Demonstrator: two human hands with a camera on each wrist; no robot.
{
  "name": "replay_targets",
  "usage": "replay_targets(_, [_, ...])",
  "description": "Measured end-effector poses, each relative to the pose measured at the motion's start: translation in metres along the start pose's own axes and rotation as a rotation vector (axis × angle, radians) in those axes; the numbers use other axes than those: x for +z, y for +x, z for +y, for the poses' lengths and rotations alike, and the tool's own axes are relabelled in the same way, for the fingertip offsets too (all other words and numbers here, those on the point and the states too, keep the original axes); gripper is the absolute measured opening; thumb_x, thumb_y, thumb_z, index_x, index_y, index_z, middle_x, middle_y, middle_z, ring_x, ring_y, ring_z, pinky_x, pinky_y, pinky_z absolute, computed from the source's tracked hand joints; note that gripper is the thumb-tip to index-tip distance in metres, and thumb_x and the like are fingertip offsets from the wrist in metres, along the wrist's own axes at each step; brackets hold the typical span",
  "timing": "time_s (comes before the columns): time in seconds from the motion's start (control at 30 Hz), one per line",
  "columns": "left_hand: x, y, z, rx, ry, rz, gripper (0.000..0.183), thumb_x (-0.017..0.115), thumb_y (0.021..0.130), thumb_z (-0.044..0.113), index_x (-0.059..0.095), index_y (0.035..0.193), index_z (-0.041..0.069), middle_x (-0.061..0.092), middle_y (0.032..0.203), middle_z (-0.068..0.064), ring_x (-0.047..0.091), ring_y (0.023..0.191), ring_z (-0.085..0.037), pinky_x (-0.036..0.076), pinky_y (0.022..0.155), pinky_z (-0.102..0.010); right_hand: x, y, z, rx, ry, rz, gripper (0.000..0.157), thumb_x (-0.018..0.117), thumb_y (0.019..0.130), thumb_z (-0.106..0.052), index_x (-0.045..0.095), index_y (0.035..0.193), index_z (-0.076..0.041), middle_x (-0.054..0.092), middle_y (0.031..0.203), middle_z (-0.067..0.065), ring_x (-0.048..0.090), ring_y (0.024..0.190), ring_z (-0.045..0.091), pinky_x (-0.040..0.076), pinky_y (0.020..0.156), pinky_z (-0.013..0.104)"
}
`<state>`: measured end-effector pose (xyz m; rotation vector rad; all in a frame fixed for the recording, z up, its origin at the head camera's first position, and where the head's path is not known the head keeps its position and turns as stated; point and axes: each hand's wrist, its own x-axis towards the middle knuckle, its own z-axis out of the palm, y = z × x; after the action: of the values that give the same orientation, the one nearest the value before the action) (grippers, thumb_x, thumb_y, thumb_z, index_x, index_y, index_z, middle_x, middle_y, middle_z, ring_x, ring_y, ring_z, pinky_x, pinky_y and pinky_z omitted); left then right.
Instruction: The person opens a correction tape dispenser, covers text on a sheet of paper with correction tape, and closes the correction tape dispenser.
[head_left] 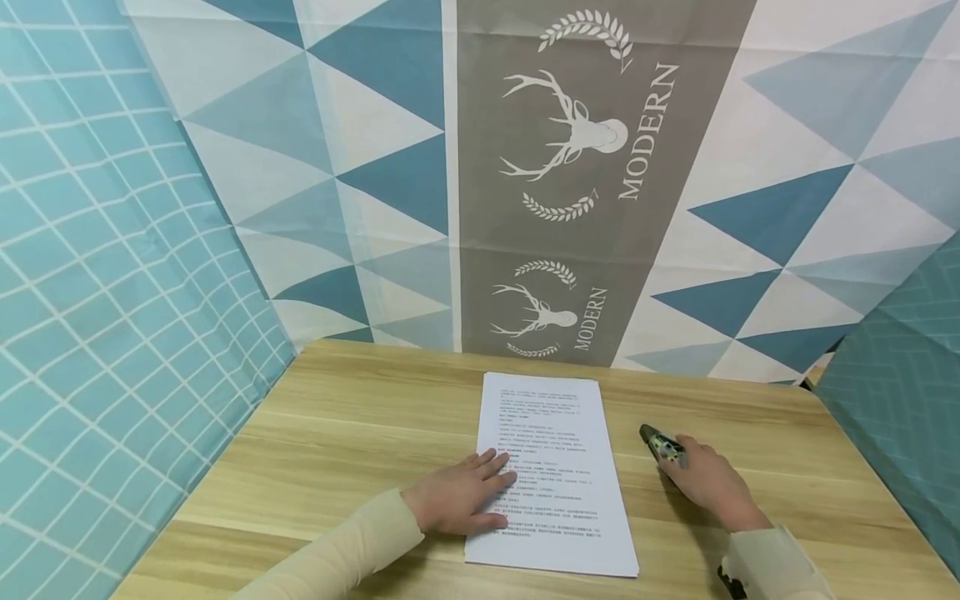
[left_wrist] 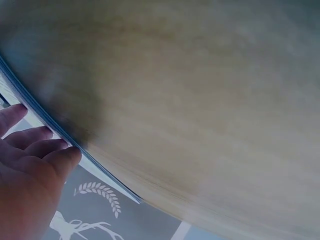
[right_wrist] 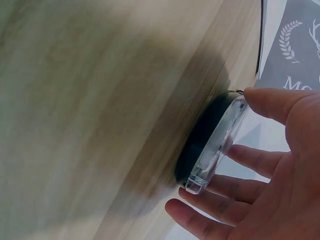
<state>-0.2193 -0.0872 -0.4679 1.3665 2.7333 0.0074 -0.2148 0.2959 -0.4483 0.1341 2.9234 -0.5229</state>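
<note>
A: Start with the head view: how does your left grip point(head_left: 457, 493) lie?
B: Yours is open, its fingers point(head_left: 487, 471) relaxed and slightly spread over the left edge of the papers point(head_left: 555, 417). They lie near the middle of the counter point(head_left: 360, 442), long sides running away from you, with small lines of print on the top sheet.
A: And your right grip point(head_left: 712, 479)?
B: It holds the near end of a device point(head_left: 654, 437) on the counter, to the right of your papers and apart from them. The device's far end points away from you and leftward. A patterned cloth point(head_left: 592, 250) with deer heads and the word MODERN hangs behind the counter.
A: Now your left wrist view?
B: You see the papers edge-on as a thin stack, your fingertips at that edge. Part of the cloth's leaf-and-antler print shows below.
A: And your right wrist view?
B: The device has a dark base and a clear upper shell. Your thumb point(right_wrist: 272, 102) is at one end of it, and your other fingers curl along the shell, so your grip is closed on the device. The base sits close to the counter; whether it touches, you cannot tell here.
</note>
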Motion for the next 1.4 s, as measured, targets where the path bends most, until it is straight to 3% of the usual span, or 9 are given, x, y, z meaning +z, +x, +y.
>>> replay_targets(0.2, [0.0003,0.0006,0.0004,-0.002,0.005,-0.003,0.065,0.037,0.094,0.058,0.036,0.144,0.016,0.032,0.151,-0.012,0.032,0.139,-0.029,0.031,0.114,-0.038,-0.0003,-0.0007,0.0013,0.001,0.015,0.011,0.073,0.054,0.091,-0.04,0.033,0.134,0.016,0.049,0.115,0.039,0.056,0.086,0.033,0.048,0.067,0.043])
replay_targets(0.67, [-0.0027,0.0006,0.0018,-0.019,0.003,-0.022,0.066,0.037,0.094,0.058,0.035,0.145,0.017,0.03,0.152,-0.011,0.031,0.14,-0.029,0.031,0.114,-0.037,0.0016,-0.0004,0.0023,-0.016,0.03,0.061,0.077,0.058,0.088,-0.037,0.034,0.13,0.022,0.051,0.11,0.038,0.056,0.084,0.033,0.048,0.067,0.042])
replay_targets(1.4, [-0.0024,0.0011,0.0006,-0.012,0.012,-0.017,0.066,0.038,0.093,0.058,0.037,0.144,0.017,0.031,0.152,-0.01,0.032,0.139,-0.029,0.031,0.113,-0.037,0.0032,-0.0002,0.0026,0.011,0.06,0.141,0.075,0.07,0.077,-0.035,0.043,0.126,0.015,0.052,0.105,0.033,0.054,0.085,0.032,0.048,0.066,0.04])
